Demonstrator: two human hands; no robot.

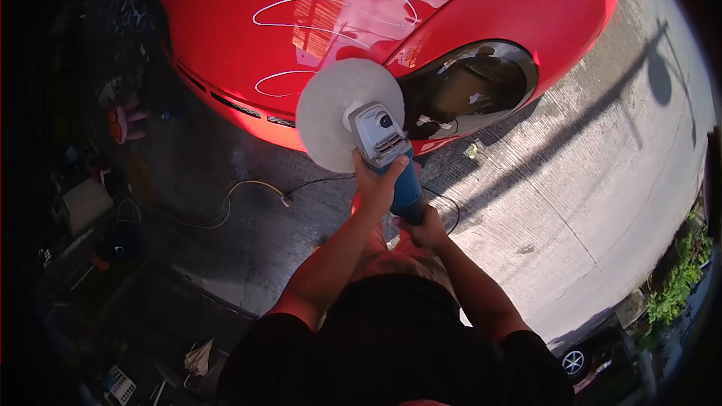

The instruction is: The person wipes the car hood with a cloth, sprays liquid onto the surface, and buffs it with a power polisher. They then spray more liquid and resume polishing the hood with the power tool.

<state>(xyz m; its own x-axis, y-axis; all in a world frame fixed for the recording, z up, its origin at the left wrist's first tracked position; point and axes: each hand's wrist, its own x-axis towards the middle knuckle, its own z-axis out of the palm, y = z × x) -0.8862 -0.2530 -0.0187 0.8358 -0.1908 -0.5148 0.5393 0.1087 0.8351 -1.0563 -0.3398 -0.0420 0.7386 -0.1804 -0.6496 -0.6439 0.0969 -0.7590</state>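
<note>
Both my hands hold a blue and grey power polisher [408, 189]. My left hand [374, 186] wraps round its front, just behind the grey gear head. Further back, my right hand [427, 228] grips the rear of the body. A large, round, whitish polishing pad [320, 116] on the tool overlaps the front edge of a red car hood [218, 37] and the inner end of the headlight [485, 86]. Thin white looping lines of liquid [331, 28] run over the hood to the left of and beyond the pad.
A yellow and black cable [259, 183] crosses the concrete ground [526, 203] below the car, with a joint near my legs. Dim clutter and a pinkish-red object [124, 122] lie at left. Green plants [673, 286] and another car's wheel [574, 362] show at lower right.
</note>
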